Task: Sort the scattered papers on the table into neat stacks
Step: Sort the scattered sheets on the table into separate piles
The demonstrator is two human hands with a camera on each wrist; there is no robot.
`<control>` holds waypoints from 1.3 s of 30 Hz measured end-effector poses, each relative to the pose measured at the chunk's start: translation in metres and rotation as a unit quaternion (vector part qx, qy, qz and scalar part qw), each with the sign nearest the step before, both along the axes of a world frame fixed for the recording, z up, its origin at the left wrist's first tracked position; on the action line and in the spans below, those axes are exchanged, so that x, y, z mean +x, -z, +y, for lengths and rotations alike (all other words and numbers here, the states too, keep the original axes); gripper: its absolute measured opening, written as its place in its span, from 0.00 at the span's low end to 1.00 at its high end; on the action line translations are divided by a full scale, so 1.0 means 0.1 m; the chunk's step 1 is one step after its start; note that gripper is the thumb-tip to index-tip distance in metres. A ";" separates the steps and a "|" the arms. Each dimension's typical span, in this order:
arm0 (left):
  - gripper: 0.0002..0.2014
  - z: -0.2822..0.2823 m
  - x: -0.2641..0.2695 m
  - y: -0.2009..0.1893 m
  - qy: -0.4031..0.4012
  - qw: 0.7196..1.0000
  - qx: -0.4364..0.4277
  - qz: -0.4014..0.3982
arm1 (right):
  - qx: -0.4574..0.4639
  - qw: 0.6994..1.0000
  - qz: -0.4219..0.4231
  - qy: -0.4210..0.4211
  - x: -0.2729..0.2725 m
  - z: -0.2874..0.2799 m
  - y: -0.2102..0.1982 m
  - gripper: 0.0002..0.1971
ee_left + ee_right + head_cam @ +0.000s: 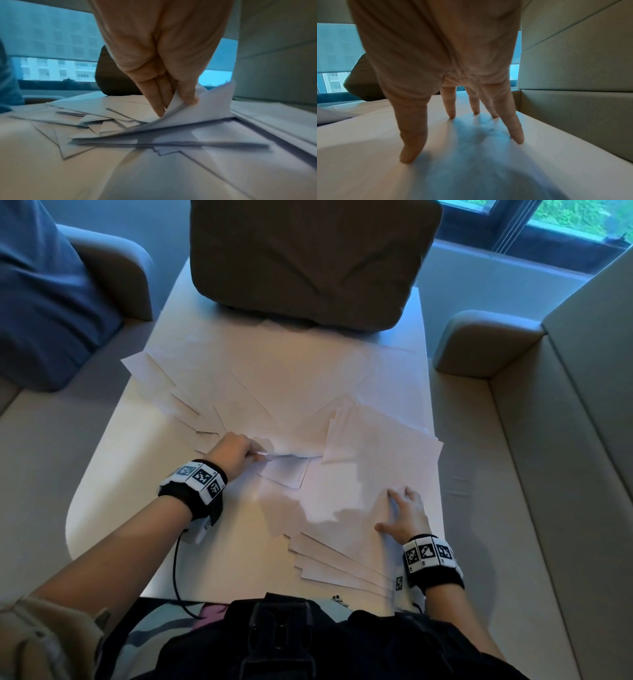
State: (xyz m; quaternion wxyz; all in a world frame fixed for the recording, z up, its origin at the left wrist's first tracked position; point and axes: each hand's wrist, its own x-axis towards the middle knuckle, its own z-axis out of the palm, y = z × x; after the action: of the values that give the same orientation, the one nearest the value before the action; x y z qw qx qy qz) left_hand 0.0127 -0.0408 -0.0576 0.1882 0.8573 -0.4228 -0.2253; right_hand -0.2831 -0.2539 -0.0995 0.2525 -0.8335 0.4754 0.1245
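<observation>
White papers [260, 392] lie scattered and overlapping over most of the white table [113, 474]. My left hand [233, 450] pinches the corner of a few sheets [197, 115] between thumb and fingers [159, 108] and lifts that edge off the pile. My right hand [404, 515] rests with spread straight fingers [517, 135] pressing down on a loose stack of papers [373, 460] at the table's right side. More fanned sheets [339, 563] stick out near the front edge under my right wrist.
A brown cushion [308, 258] sits on the far end of the table over some papers. Beige sofa seats [513, 474] flank the table on both sides, with a blue cushion [41, 289] at the far left. A window [565, 217] is behind.
</observation>
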 end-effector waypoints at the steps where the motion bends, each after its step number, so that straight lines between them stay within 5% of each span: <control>1: 0.10 0.00 0.00 0.00 -0.007 1.000 -0.005 0.007 | 0.001 1.000 0.000 0.000 0.00 0.00 0.00 0.45; 5: 0.10 0.01 -0.01 -0.02 -0.014 1.000 -0.011 0.000 | 0.002 1.000 -0.006 0.001 0.00 0.00 0.00 0.45; 8: 0.09 0.00 -0.05 -0.11 -0.040 0.992 -0.096 -0.070 | 0.000 1.000 -0.002 -0.001 0.00 0.00 -0.01 0.46; 14: 0.09 -0.09 -0.11 -0.55 -0.018 0.939 -0.257 -0.227 | -0.018 0.999 0.040 -0.017 0.15 0.05 -0.23 0.40; 19: 0.11 -0.19 -0.21 -1.00 0.070 0.872 -0.368 -0.315 | -0.019 0.975 -0.195 -0.101 0.73 0.10 -0.60 0.43; 22: 0.09 -0.23 -0.29 -1.19 0.102 0.840 -0.404 -0.349 | 0.029 0.959 -0.241 -0.145 1.18 0.27 -0.72 0.43; 26: 0.05 -0.23 -0.27 -1.28 0.104 0.812 -0.439 -0.370 | 0.085 0.947 -0.291 -0.102 1.60 0.51 -0.74 0.17; 29: 0.11 -0.14 -0.18 -1.28 0.015 0.796 -0.452 -0.403 | 0.105 0.935 -0.335 -0.057 1.72 0.58 -0.76 0.15; 34: 0.31 0.10 0.03 -1.14 -0.131 0.829 -0.403 -0.364 | 0.166 0.865 -0.459 0.115 1.68 0.39 -0.84 0.05; 39: 0.30 0.17 0.19 -0.65 -0.109 0.898 -0.330 -0.270 | 0.150 0.864 -0.448 0.174 1.22 0.08 -0.91 0.07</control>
State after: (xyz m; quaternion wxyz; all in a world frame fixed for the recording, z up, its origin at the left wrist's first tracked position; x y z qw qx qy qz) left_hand 0.0315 -0.0239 0.0069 0.3625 0.8148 -0.4110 0.1891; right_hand -0.1610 -0.2461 -0.0081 0.5778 -0.6557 0.4238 -0.2380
